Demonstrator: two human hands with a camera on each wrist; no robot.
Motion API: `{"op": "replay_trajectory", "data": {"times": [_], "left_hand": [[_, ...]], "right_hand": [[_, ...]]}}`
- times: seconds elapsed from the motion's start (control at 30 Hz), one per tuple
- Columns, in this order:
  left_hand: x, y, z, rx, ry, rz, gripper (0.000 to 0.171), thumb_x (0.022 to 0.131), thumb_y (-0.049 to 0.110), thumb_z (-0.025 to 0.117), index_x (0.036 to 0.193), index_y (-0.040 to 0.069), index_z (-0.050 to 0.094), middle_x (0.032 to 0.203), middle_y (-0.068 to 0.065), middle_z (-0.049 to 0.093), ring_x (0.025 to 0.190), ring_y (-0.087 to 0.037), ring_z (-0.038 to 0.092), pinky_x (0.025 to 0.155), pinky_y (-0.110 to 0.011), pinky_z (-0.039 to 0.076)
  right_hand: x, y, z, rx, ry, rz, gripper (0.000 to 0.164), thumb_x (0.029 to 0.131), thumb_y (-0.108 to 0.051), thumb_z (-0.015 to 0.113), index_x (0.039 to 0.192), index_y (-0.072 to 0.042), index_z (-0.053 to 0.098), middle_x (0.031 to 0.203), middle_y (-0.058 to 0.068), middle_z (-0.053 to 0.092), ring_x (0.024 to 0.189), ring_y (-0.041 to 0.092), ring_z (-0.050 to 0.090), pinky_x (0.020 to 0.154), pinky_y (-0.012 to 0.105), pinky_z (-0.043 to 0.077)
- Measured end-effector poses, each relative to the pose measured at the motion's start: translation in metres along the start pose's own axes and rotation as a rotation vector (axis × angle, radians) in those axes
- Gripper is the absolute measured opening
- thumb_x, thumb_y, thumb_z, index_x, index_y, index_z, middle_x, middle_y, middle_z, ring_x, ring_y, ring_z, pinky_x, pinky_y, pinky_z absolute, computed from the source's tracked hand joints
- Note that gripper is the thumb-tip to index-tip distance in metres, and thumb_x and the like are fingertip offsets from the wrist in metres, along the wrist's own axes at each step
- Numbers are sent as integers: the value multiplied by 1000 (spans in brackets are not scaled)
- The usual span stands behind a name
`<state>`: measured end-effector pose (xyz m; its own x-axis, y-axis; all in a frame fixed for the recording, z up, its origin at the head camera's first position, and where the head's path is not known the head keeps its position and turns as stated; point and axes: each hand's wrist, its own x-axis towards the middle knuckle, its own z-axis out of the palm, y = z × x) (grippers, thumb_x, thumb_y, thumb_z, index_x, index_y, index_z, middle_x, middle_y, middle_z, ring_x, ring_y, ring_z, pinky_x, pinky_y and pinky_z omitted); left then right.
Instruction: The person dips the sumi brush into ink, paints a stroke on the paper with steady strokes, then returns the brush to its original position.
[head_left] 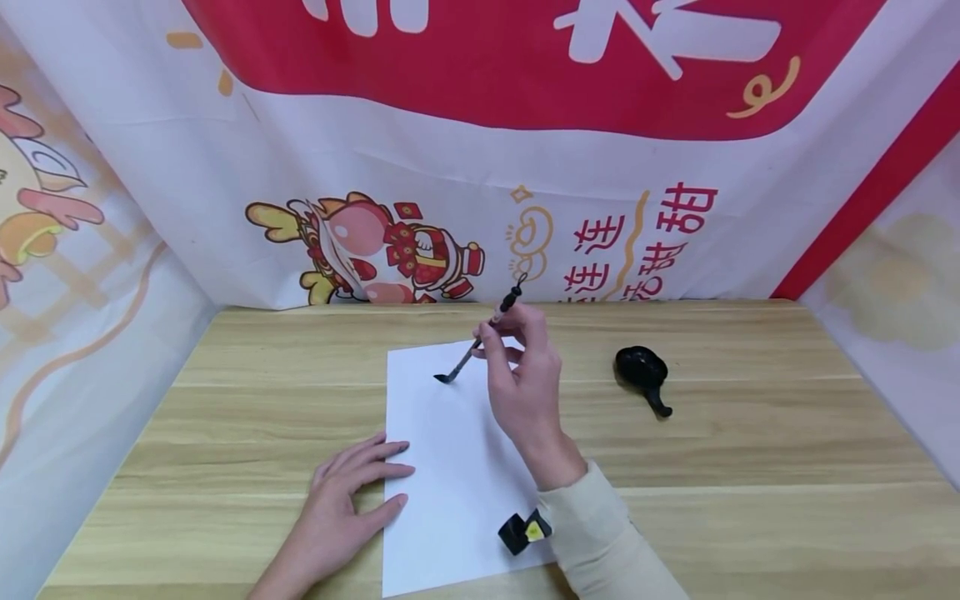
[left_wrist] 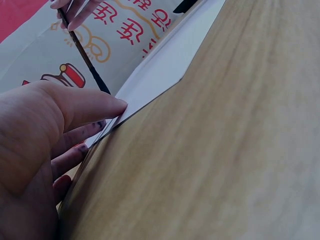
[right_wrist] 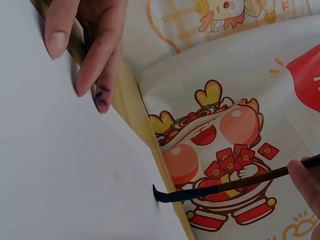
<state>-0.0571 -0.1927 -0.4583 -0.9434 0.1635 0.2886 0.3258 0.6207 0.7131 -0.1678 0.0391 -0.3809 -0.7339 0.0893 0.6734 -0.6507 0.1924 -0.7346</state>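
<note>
A white sheet of paper (head_left: 442,467) lies on the wooden table. My right hand (head_left: 525,375) pinches a dark-handled calligraphy brush (head_left: 467,357) partway along its handle, tilted over the upper part of the sheet. In the right wrist view the black, bent brush tip (right_wrist: 161,195) is right at the paper surface. My left hand (head_left: 345,500) rests with spread fingers on the sheet's left edge, thumb and fingertips on the paper. Dark smudges mark some of its fingertips (right_wrist: 102,97). No strokes show on the visible paper.
A black, gourd-shaped dish (head_left: 642,368) with a short handle sits to the right of the paper. A black strap mount with a yellow label (head_left: 525,530) shows at my right sleeve, over the lower sheet. Printed cloth (head_left: 450,150) hangs behind the table's back edge.
</note>
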Motion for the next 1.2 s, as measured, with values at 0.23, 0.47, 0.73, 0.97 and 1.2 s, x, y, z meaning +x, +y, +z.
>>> {"op": "replay_trajectory", "data": {"times": [0.23, 0.47, 0.73, 0.97, 1.2], "left_hand": [[-1, -3, 1, 20, 6, 14, 42, 82, 13, 92, 113, 38, 80, 142, 11, 72, 143, -28, 55, 113, -57, 24], [0, -3, 2, 14, 8, 21, 42, 81, 12, 92, 113, 37, 80, 142, 9, 72, 143, -26, 55, 113, -58, 24], [1, -3, 1, 8, 1, 7, 42, 81, 13, 92, 114, 37, 80, 143, 9, 72, 143, -27, 55, 115, -62, 23], [1, -4, 1, 2, -1, 4, 42, 82, 14, 92, 114, 38, 80, 143, 8, 72, 143, -24, 54, 115, -63, 22], [2, -4, 0, 1, -21, -10, 41, 83, 13, 91, 115, 36, 80, 144, 8, 71, 145, -27, 52, 116, -62, 21]], "right_hand": [[-1, 1, 1, -2, -10, 4, 22, 108, -4, 62, 126, -1, 51, 111, 18, 67, 97, 33, 75, 77, 34, 67], [-1, 0, 1, -13, -21, 16, 23, 109, -5, 62, 128, -2, 51, 112, 18, 67, 99, 34, 76, 77, 34, 67], [-1, 0, 1, -10, -31, 11, 24, 109, -5, 61, 130, -1, 50, 112, 19, 66, 99, 37, 76, 78, 31, 66], [-1, 1, 1, -13, -36, 14, 23, 109, -5, 61, 129, -1, 50, 111, 18, 67, 98, 28, 76, 78, 28, 66], [0, 2, 0, -11, -37, 15, 23, 109, -5, 61, 129, -1, 50, 110, 18, 68, 97, 28, 76, 77, 29, 66]]}}
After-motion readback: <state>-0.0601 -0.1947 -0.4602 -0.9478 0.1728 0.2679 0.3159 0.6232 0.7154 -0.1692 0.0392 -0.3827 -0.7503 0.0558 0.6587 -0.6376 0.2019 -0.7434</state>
